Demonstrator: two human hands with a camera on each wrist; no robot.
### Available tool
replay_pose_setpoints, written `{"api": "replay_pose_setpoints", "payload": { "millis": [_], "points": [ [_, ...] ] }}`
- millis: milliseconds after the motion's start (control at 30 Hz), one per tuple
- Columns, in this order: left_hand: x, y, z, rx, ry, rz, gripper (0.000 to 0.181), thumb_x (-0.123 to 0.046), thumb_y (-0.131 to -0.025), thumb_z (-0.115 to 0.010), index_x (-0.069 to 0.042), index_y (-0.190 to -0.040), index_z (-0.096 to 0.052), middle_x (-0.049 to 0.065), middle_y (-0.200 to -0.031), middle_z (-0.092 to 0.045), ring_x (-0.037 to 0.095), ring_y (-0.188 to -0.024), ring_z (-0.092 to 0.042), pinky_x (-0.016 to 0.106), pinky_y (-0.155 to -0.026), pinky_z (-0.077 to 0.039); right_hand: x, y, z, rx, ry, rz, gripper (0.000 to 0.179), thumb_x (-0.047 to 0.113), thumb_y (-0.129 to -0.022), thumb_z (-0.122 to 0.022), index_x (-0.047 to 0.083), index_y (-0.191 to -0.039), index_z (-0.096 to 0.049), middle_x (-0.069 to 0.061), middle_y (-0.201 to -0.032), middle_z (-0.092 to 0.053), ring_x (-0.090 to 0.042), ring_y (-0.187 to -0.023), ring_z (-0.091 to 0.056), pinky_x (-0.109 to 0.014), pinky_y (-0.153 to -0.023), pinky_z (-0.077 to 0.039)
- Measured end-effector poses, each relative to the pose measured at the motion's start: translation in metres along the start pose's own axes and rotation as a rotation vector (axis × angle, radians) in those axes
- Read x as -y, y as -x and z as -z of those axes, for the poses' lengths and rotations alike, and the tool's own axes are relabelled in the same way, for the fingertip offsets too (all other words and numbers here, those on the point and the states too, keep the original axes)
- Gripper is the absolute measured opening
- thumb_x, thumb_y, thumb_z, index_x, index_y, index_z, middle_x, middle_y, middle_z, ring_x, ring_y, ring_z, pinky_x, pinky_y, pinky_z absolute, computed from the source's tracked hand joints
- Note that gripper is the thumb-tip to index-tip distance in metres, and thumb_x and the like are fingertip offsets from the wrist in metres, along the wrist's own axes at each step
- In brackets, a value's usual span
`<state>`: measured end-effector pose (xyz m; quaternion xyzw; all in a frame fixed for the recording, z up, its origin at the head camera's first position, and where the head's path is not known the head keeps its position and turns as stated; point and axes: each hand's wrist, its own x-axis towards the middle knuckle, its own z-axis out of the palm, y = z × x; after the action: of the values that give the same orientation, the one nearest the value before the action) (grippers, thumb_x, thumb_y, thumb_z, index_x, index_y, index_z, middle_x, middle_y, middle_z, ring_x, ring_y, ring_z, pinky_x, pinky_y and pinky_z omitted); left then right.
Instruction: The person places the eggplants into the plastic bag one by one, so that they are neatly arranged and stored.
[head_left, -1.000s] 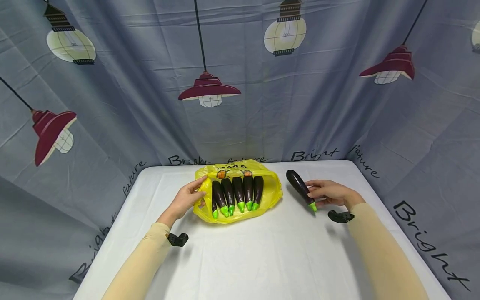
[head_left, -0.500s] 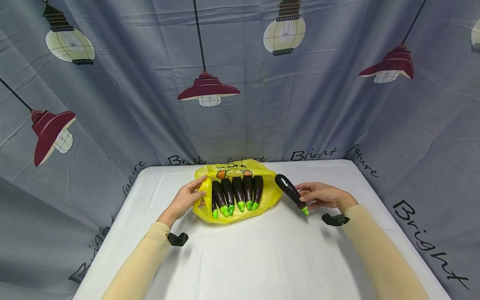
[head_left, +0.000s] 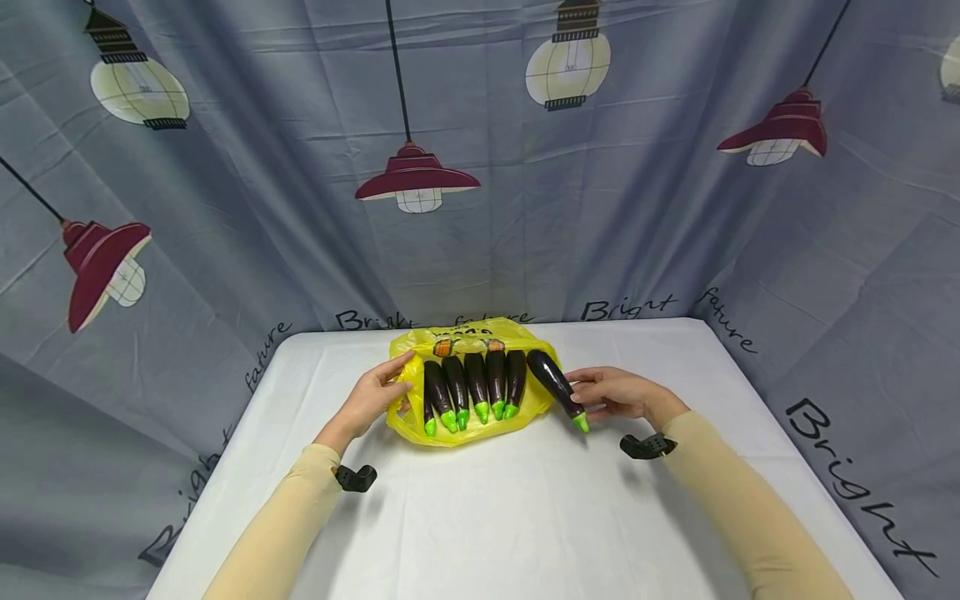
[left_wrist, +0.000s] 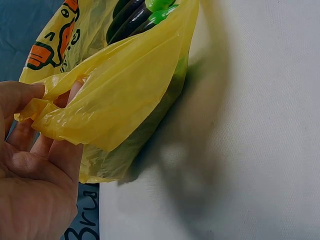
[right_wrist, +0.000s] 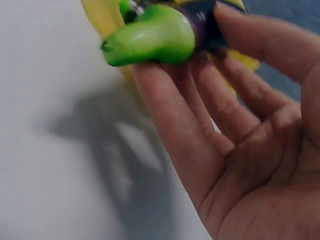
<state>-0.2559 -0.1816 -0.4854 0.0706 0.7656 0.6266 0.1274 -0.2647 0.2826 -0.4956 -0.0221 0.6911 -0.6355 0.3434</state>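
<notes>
A yellow plastic bag (head_left: 536, 404) lies on its side with its mouth toward me, and several dark eggplants (head_left: 477, 385) with green stems are lined up inside. My left hand (head_left: 369, 402) pinches the bag's left edge; in the left wrist view its thumb and fingers hold the bunched plastic (left_wrist: 100, 115). With my right hand (head_left: 618, 394) I grip one more eggplant (head_left: 553, 382) near its stem end. Its dark tip overlaps the bag's right side in the head view. The right wrist view shows its green stem (right_wrist: 150, 37) between thumb and fingers.
A white cloth-covered table (head_left: 480, 517) spreads out in front of the bag. Behind it hangs a blue-grey curtain (head_left: 480, 258) printed with lamps and lettering. A black wrist camera (head_left: 356, 478) sits on the left wrist and another black camera (head_left: 647, 447) on the right.
My right hand has carried its eggplant leftward, from beside the bag to over the bag's right side. The left hand and the bag have stayed in place.
</notes>
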Motion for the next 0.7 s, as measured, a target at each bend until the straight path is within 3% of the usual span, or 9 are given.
{"api": "replay_pose_setpoints", "payload": {
  "millis": [267, 433, 700],
  "points": [
    [0.0, 0.0, 0.0, 0.003, -0.01, 0.0, 0.063, -0.007, -0.099, -0.062, -0.026, -0.157, -0.044, 0.014, -0.162, -0.033, 0.025, -0.073, -0.063, 0.032, -0.069, -0.059, 0.0, -0.015, -0.031, -0.1, -0.176, -0.009, 0.068, 0.007, -0.099, -0.066, -0.004, -0.156, -0.031, -0.011, -0.117, -0.066, -0.019, -0.1, -0.07, -0.042, -0.09, -0.059],
    [0.001, 0.001, 0.0, 0.004, -0.011, -0.001, 0.063, -0.007, -0.099, -0.062, -0.026, -0.157, -0.044, 0.014, -0.163, -0.032, 0.024, -0.072, -0.063, 0.031, -0.067, -0.059, 0.002, -0.022, -0.05, -0.203, -0.34, -0.01, 0.065, 0.005, -0.1, -0.064, -0.002, -0.157, -0.033, -0.014, -0.117, -0.064, -0.021, -0.097, -0.07, -0.04, -0.085, -0.06],
    [0.0, 0.0, 0.0, 0.004, -0.01, -0.001, 0.063, -0.007, -0.099, -0.062, -0.026, -0.157, -0.045, 0.014, -0.162, -0.033, 0.023, -0.076, -0.063, 0.031, -0.068, -0.059, 0.002, -0.034, -0.071, -0.374, -0.321, -0.015, 0.064, 0.009, -0.098, -0.069, 0.0, -0.155, -0.04, -0.016, -0.119, -0.067, -0.02, -0.088, -0.071, -0.039, -0.08, -0.062]
  ]
}}
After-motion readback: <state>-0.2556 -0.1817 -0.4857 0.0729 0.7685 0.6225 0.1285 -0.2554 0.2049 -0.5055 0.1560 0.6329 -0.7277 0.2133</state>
